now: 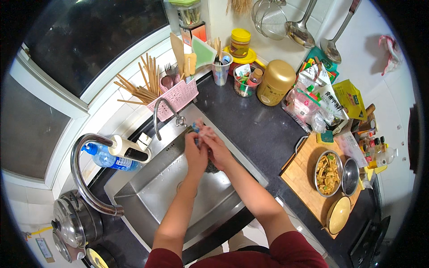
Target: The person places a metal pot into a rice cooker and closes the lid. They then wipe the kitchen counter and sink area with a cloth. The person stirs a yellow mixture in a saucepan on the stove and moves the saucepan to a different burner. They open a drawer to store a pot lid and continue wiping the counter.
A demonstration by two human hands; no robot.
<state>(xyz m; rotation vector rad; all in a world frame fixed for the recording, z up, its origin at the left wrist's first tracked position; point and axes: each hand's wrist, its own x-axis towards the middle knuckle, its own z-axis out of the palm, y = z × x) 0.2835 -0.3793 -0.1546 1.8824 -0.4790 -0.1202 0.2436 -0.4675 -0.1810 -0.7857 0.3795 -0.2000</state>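
Note:
Over the far right part of the steel sink (pixel 152 203), my left hand (pixel 195 151) and my right hand (pixel 217 151) are close together, fingers closed. A small crumpled pink-and-blue cloth (pixel 204 128) shows at their far side, held between them. It is blurred and partly covered by the fingers. Below the hands, a dark, rough-looking thing (pixel 211 167) is partly hidden; its kind I cannot make out. Just beyond the hands, a thin curved tap (pixel 157 114) rises from the sink's far rim.
A large chrome faucet (pixel 77 165) arches at the left beside a blue bottle (pixel 105 156). A pink utensil basket (pixel 178 99) stands behind the sink. On the right, a cutting board (pixel 297 172) carries a bowl of cut food (pixel 328 174) and other bowls.

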